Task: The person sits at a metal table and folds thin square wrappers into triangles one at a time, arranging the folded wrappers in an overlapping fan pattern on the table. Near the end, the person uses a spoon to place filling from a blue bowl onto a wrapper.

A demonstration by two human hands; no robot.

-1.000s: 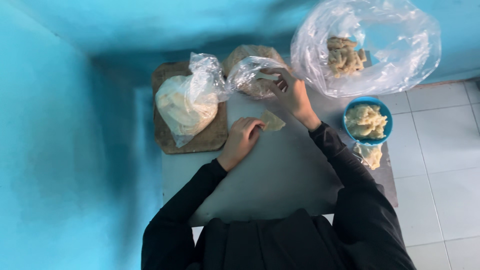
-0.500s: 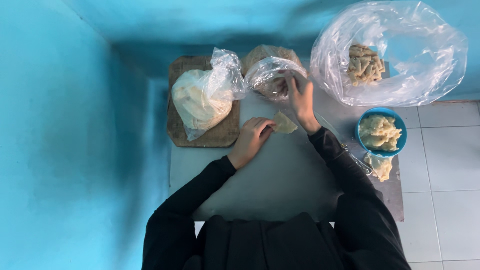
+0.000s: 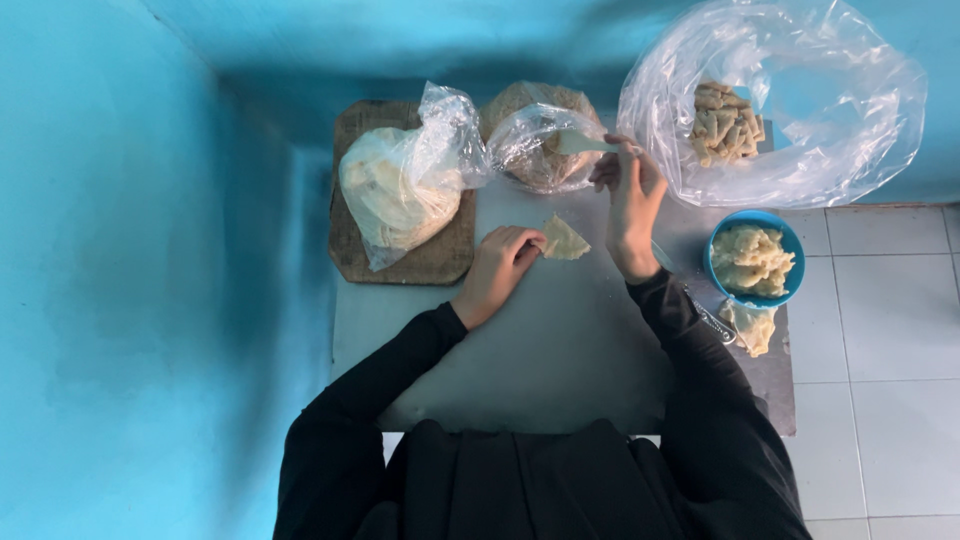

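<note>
My left hand [image 3: 502, 268] rests on the grey table [image 3: 560, 350], its fingertips pinching the edge of a small pale folded wrapper [image 3: 564, 240]. My right hand [image 3: 630, 200] is raised just right of it, holding a thin pale sheet [image 3: 580, 143] pulled from a small clear plastic bag [image 3: 540, 150] that lies on a round wooden board. Both arms wear black sleeves.
A clear bag of stacked pale wrappers [image 3: 400, 185] lies on a brown wooden board [image 3: 420, 255] at the left. A large clear bag [image 3: 770, 100] holds several rolled pieces at the back right. A blue bowl of pale filling [image 3: 755, 260] and a utensil [image 3: 712, 322] sit at the right edge. Blue walls surround the table.
My right hand has drawn a thin sheet out of the small bag and lifted it. My left hand stays on the folded wrapper. The camera view shifted slightly.
</note>
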